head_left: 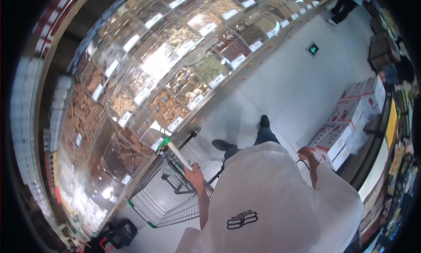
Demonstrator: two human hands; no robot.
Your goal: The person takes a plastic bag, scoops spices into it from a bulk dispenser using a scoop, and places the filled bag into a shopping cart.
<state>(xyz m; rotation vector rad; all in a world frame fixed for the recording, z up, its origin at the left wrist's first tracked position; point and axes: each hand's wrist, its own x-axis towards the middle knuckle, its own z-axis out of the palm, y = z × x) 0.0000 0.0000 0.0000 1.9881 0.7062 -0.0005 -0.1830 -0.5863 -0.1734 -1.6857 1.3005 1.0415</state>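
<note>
My left hand (195, 175) is closed round the pale handle bar (179, 154) of a wire shopping cart (164, 196) with green corners. The cart stands on my left, beside the bulk-food bins (169, 108). On the other side of my white top (280, 200), my right hand (307, 154) hangs with loosely bent fingers, and I see nothing in it. A thin black loop shows near its wrist. That hand appears nearest to the stacked white and red boxes (335, 136). My dark shoes (224, 145) point away from me on the floor.
Clear bins with dried goods and price labels line the left and top. A green arrow sign (312, 49) lies on the grey floor (280, 86). Another person (346, 5) stands at the top right. A black and red basket (118, 235) is at the bottom left.
</note>
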